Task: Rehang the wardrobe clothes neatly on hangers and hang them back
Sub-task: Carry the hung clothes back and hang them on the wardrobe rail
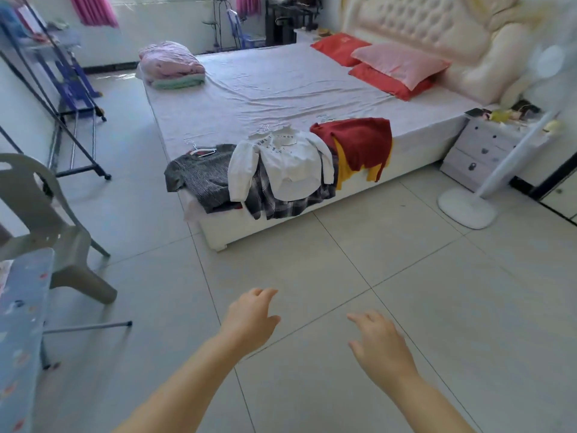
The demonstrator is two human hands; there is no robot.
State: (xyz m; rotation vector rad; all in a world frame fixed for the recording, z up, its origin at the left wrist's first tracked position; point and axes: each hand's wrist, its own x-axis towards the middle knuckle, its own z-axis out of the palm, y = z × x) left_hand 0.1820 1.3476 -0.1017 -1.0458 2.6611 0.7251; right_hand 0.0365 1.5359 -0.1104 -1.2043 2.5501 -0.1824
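Several garments on white hangers lie along the near edge of the bed (281, 85): a grey knit top (203, 176), a white printed shirt (290, 164) over a plaid garment (281, 201), and a dark red top (359, 142) over a yellow one (343, 170). My left hand (249, 320) and my right hand (381, 345) reach forward over the tiled floor, well short of the bed. Both hold nothing, fingers apart.
A black clothes rack (75, 142) stands at the left wall. A grey plastic chair (46, 220) and a patterned ironing board (22, 323) are near left. A white fan base (468, 207) and nightstand (480, 151) sit at right. Folded bedding (171, 64) lies on the bed's far corner.
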